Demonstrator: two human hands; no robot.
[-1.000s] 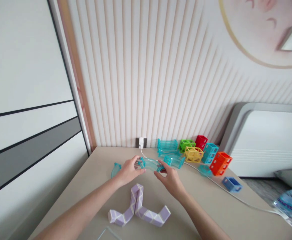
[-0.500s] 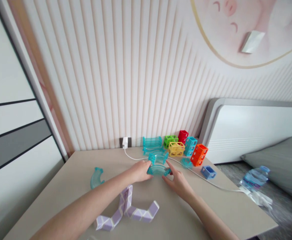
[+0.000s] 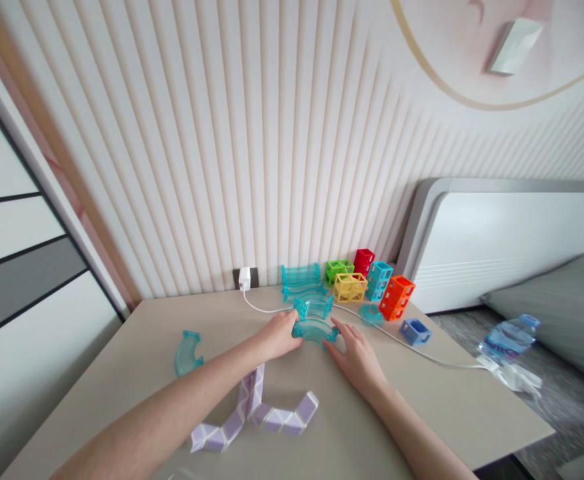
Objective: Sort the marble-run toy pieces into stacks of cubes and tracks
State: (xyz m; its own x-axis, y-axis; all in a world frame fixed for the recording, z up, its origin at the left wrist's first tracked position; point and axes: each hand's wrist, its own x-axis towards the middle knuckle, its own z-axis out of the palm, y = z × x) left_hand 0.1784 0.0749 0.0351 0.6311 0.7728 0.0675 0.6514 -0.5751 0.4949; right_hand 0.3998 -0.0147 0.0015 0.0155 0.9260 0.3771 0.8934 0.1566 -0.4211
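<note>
A translucent teal curved track piece (image 3: 315,331) lies between my two hands over the table. My left hand (image 3: 281,333) is closed on its left end. At its right end, my right hand (image 3: 358,357) grips with thumb and fingers. Just behind it sits another teal curved piece (image 3: 313,307); whether the two touch I cannot tell. A third curved teal piece (image 3: 187,353) rests by itself left of my left forearm. Below my hands, a purple and white folding snake puzzle (image 3: 277,419) lies bent on the table.
Along the wall stand teal track pieces (image 3: 301,280) and green (image 3: 339,272), yellow (image 3: 351,287), red (image 3: 365,262), teal (image 3: 379,281) and orange (image 3: 397,298) open-frame blocks. A blue block (image 3: 415,331) sits nearer. A white cable (image 3: 437,361) crosses the table (image 3: 442,413). Beyond its right edge is a water bottle (image 3: 509,339).
The view has tipped slightly downward, so most things appear a little higher. Both hands stay at the curved track piece, with the right fingers shifted slightly.
</note>
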